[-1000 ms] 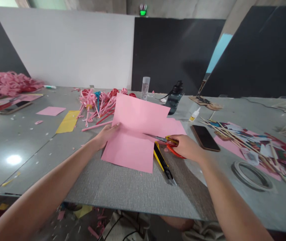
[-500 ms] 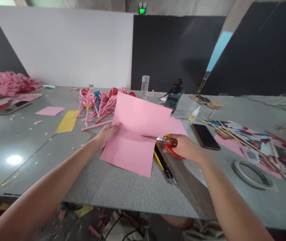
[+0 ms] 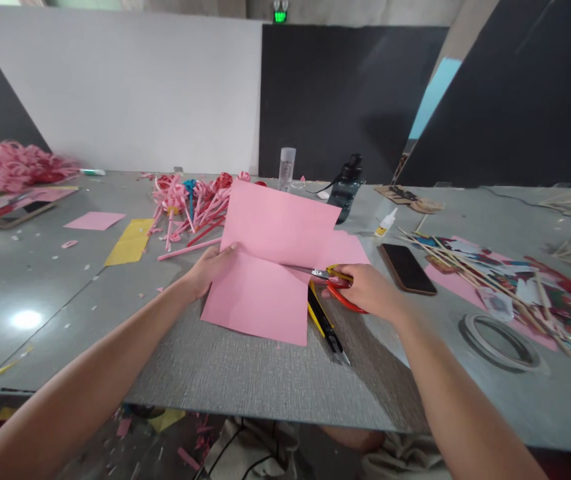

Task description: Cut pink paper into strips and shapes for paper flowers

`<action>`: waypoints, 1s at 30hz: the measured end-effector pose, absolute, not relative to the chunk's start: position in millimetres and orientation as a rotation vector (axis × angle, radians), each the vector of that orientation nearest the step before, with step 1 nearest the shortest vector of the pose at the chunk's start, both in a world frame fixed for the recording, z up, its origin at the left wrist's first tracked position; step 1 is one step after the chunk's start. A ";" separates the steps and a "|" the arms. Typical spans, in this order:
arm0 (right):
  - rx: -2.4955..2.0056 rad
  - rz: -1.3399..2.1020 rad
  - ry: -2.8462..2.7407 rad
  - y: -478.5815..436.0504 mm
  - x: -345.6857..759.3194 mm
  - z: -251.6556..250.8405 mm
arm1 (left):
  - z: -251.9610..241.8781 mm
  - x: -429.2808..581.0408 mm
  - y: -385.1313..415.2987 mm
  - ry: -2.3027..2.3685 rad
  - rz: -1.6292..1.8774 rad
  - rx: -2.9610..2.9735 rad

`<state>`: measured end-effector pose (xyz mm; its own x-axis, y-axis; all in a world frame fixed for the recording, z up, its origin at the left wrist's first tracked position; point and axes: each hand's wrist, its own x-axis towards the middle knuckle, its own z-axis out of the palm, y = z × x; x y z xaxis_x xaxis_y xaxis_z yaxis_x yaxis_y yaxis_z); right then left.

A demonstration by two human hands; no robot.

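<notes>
A sheet of pink paper (image 3: 270,223) is pinched at its left edge by my left hand (image 3: 209,272), thumb on top. My right hand (image 3: 368,291) grips a pair of scissors (image 3: 319,273) with red and yellow handles. Their blades lie in a cut that runs in from the sheet's right side, about midway down. Below the cut, the lower part of the sheet hangs a little apart from the upper part. A black and yellow utility knife (image 3: 326,327) lies on the table just under my right hand. More pink paper (image 3: 349,248) rests behind the scissors.
Pink paper flowers and strips (image 3: 190,207) lie beyond my left hand, near a yellow paper piece (image 3: 129,242). To the right are a phone (image 3: 407,269), a glue bottle (image 3: 385,223), a tape roll (image 3: 501,342) and thin wooden sticks (image 3: 485,283). A dark water bottle (image 3: 345,190) stands behind.
The scissor blades have closed further in the cut, and the sheet's lower part has separated more from the upper part. Both hands keep nearly the same places.
</notes>
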<state>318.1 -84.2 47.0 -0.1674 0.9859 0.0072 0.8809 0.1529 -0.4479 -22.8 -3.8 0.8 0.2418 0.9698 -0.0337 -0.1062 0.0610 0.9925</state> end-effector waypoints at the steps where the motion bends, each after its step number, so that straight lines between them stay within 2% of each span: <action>1: -1.800 0.503 -2.139 -83.6 319.0 46.6 | 0.8 -22.8 -3.9 0.976 1.040 1.194; 11: -1.816 0.534 -2.150 -82.1 322.7 45.1 | -0.8 -23.6 -4.3 0.985 1.016 1.192; 30: -1.924 0.345 -2.137 -82.3 325.9 41.6 | -2.1 -22.7 -4.9 0.918 1.019 1.189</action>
